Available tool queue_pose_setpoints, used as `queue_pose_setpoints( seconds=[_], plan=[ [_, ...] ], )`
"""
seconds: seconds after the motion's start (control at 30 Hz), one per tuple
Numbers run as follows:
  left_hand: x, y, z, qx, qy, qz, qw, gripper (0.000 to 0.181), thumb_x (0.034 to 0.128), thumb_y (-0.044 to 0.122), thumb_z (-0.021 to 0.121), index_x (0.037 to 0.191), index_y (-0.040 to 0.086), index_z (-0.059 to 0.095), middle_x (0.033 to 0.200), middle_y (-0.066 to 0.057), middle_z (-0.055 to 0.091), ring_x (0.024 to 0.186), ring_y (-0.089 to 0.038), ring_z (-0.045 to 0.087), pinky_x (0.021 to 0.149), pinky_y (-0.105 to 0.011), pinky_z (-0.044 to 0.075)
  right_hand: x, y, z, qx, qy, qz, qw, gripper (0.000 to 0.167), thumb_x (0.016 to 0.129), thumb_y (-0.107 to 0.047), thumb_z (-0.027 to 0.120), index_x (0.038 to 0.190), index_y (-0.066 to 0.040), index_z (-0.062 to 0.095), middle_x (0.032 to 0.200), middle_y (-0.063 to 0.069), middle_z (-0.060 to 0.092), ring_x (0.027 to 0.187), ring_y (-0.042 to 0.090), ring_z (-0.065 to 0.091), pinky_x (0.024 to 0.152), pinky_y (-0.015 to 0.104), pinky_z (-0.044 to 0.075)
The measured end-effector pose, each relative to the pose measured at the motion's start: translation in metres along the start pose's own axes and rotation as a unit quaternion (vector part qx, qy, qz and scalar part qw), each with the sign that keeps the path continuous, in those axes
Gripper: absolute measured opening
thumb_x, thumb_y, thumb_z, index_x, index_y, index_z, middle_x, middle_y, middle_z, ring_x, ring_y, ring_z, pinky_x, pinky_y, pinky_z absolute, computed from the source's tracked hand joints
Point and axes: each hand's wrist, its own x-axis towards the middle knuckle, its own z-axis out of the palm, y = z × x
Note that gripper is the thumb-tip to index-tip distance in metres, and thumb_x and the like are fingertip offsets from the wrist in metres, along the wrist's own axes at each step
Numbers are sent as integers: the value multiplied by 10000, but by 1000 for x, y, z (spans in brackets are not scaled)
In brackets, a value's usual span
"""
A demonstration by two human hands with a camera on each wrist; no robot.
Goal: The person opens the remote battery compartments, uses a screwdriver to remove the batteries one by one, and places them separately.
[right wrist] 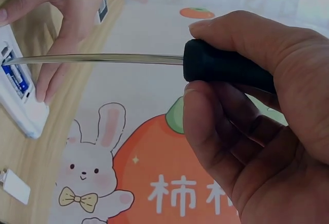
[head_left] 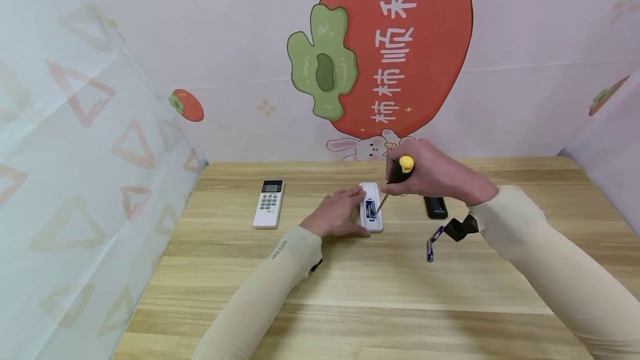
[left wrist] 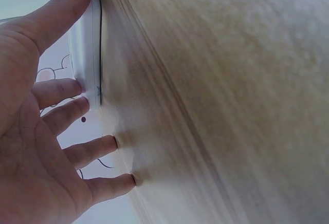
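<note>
A white remote (head_left: 378,224) lies back side up on the wooden table, its battery bay uncovered with blue batteries (head_left: 370,208) inside. My left hand (head_left: 340,213) rests at its left side; in the left wrist view the thumb (left wrist: 64,13) and two fingers touch the remote's edge (left wrist: 92,44), the other fingertips the table. My right hand (head_left: 425,174) grips the dark handle of a screwdriver (right wrist: 226,67) with a yellow end. The shaft (right wrist: 103,58) slants down and its tip meets the bay's end by the batteries (right wrist: 15,77).
Another white remote (head_left: 269,204) lies face up at the left. A black remote (head_left: 436,208) is partly hidden behind the right forearm. Two loose batteries (head_left: 430,250) lie to the right, nearer the front. A small white piece (right wrist: 17,186) shows in the right wrist view.
</note>
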Motion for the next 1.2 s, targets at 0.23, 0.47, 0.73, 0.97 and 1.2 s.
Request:
queue_pose_setpoints(
  seconds=[0.23, 0.47, 0.73, 0.97, 1.2],
  plan=[
    [-1, 0, 0, 11, 12, 17, 10000, 993, 816, 591, 782, 1601, 180, 332, 1674, 24, 223, 1499, -328, 281, 1165, -597, 266, -9, 1, 4, 16, 62, -104, 9999, 208, 780, -171, 904, 791, -225, 703, 822, -88, 659, 829, 167, 603, 696, 312, 579],
    [-1, 1, -1, 97, -39, 42, 9999, 994, 827, 603, 765, 1607, 184, 313, 1678, 28, 204, 1503, -326, 270, 1166, -595, 266, -23, 2, 9, -66, 267, -527, 9982, 217, 777, -134, 900, 804, -260, 726, 827, -142, 646, 766, 91, 623, 667, 281, 575],
    [-3, 1, -2, 70, -62, 30, 10000, 994, 823, 592, 776, 1604, 177, 321, 1675, 28, 209, 1504, -316, 270, 1166, -596, 265, -27, 15, 11, 475, 553, -474, 9962, 237, 777, -94, 894, 815, -238, 709, 832, -125, 660, 757, 101, 636, 670, 272, 559],
    [-3, 1, -2, -9, -84, 33, 10000, 986, 829, 576, 780, 1603, 173, 321, 1677, 22, 204, 1507, -319, 263, 1171, -593, 253, -26, 23, 11, 652, 531, -345, 9959, 232, 785, -143, 897, 799, -254, 693, 819, -139, 678, 765, 104, 650, 688, 273, 557],
    [-2, 1, -2, 10, -68, -3, 10000, 993, 823, 588, 778, 1604, 181, 321, 1677, 25, 205, 1508, -312, 262, 1174, -588, 253, -33, 29, 10, 864, 675, -5, 9940, 193, 815, -182, 878, 788, -239, 695, 808, -86, 662, 763, 168, 604, 643, 293, 534]
  ],
)
